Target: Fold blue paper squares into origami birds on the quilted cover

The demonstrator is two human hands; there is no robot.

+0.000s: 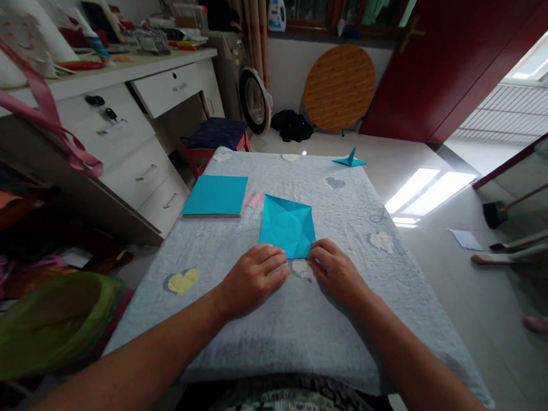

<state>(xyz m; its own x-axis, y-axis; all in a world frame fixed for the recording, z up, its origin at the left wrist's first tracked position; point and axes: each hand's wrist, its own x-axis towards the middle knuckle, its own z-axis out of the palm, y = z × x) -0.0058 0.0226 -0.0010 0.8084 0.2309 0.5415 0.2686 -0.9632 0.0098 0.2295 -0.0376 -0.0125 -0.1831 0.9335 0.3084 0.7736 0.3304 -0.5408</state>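
grip of left hand (pixel 255 275) and right hand (pixel 337 270) pinches blue paper (pixel 288 226) at near corners; shirt lettering (pixel 336 394) looks blurred.

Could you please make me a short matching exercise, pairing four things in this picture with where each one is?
Things
1. Creased blue sheet
2. Paper stack
3. Small folded blue piece
4. Round wooden panel

Places
A. Near the far right corner of the cloth-covered table
B. Upright by the wall
C. Touched by the left hand and right hand
D. Flat on the table's left side

Pairs: 1-C, 2-D, 3-A, 4-B
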